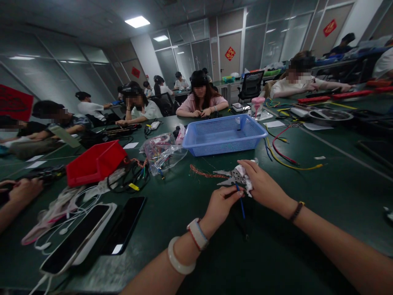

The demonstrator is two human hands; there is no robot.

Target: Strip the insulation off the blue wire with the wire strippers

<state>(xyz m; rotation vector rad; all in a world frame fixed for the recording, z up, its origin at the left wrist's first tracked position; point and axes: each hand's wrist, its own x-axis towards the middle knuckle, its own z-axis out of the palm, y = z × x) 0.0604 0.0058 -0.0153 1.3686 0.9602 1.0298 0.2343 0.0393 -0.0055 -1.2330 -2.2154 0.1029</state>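
Observation:
My left hand (pixel 220 204) pinches a thin blue wire (pixel 242 208) between thumb and fingertips. The wire's lower end hangs toward me and looks dark at its tip. My right hand (pixel 264 185) is closed around wire strippers (pixel 236 177) whose handles look wrapped in white. Their jaws point left and stand apart, and the blue wire's upper end is up against the near side of the tool. Whether the tool grips the wire, I cannot tell. Just beyond the jaws, bare copper strands (pixel 205 173) lie on the green table (pixel 172 213).
A blue mesh basket (pixel 225 145) stands ahead. Left of it are a clear plastic bag (pixel 162 151) and a red bin (pixel 96 164). Two phones (pixel 81 235) and white earphones lie near left. Coloured wires (pixel 281 153) lie right. Co-workers sit around, one person's hand (pixel 26 192) at far left.

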